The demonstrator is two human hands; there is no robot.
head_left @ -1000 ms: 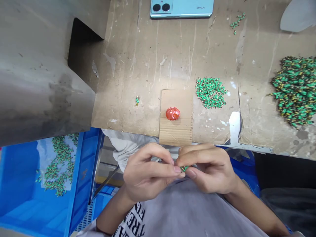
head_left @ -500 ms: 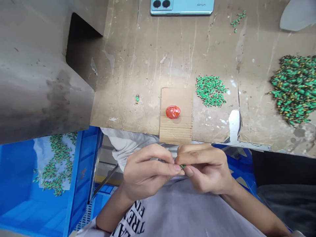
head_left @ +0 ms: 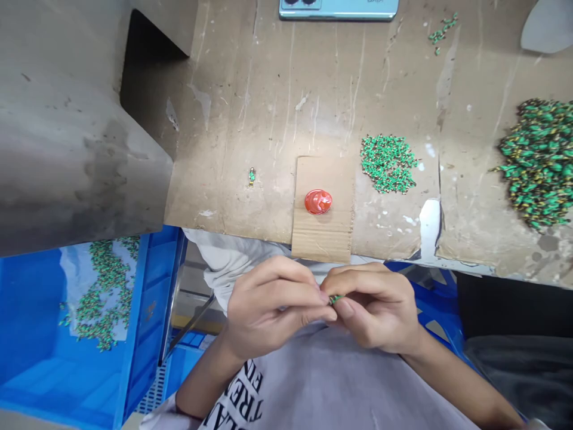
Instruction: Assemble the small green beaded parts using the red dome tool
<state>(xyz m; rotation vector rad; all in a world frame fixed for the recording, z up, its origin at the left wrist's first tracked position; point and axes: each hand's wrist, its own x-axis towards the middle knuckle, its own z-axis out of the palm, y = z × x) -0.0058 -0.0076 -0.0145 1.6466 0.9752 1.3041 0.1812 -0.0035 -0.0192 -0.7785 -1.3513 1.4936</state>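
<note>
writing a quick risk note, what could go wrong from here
The small green piece pinched between the left hand and right hand might slip and fall, being held beyond the table. The cardboard juts past the table's edge, so a bump could shift it and the red object on top. A careless reach might scatter the loose green pile nearby.

A change at the left hand (head_left: 273, 307): its fingers have been drawn closer together, and the thumb (head_left: 307, 318) has been brought further into sight beneath them, its tip set just below the green piece (head_left: 335, 299). More of that piece is exposed now than half a second ago. The view, too, has been swung slightly: the phone (head_left: 338, 12) is cropped further by the top edge, and the small pile (head_left: 388, 163) is carried rightward.
</note>
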